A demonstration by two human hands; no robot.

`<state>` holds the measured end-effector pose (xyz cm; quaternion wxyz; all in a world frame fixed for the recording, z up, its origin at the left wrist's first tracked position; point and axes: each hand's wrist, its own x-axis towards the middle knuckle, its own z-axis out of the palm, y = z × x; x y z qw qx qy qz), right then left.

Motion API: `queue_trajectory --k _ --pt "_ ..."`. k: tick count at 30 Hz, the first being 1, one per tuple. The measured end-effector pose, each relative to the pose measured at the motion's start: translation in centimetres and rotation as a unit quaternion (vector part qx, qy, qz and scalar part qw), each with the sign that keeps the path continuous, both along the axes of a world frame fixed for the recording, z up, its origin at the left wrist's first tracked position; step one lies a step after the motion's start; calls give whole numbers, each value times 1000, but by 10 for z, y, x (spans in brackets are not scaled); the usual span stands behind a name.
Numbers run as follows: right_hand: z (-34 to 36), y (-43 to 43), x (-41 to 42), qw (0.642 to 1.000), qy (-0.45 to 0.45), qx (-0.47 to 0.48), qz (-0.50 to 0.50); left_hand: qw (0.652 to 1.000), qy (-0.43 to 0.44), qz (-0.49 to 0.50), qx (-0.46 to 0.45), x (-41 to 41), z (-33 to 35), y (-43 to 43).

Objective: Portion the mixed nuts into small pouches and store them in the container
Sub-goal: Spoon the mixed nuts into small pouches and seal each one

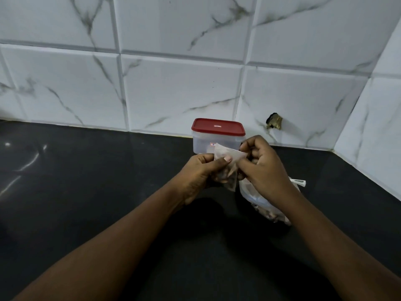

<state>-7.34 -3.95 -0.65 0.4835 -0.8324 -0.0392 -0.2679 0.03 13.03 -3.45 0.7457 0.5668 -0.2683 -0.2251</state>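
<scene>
Now: small pouch [225,162] is hanging between my hands, nuts sitting low in it. My left hand [198,173] is pinching its near side and my right hand [265,168] is pinching the top corner. I can't tell if the mouth is sealed, so tilting is risking a spill. The container [208,143] is sitting just beyond my knuckles with the red lid [218,126] on, so opening it is going to need a free hand. The bulk bag [265,206] is lying under my right wrist, where a drag could tip it.

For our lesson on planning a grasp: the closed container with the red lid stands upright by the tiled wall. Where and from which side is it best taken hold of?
Probably the clear walls of the container just under its red lid, coming from above and the left. It stands upright with the tiled wall close behind, and the pouch and right hand crowd its front right.
</scene>
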Motion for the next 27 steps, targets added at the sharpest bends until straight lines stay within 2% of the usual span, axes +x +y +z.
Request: queue_trajectory --k 5,7,12,15,23,27 --pt "-2 7 5 980 77 176 55 997 22 67 -30 -2 1 -2" --pt "-9 7 8 969 109 205 88 997 20 73 -36 -2 1 -2" --pt "-13 8 8 972 94 190 99 995 21 84 -50 -4 1 -3" --pt "-8 9 6 968 85 212 101 992 27 103 -73 -7 2 -6" --pt "-8 13 2 981 23 187 44 988 29 111 -99 -11 2 -10" --pt "-6 14 3 977 7 207 38 986 55 101 -123 -14 4 -12"
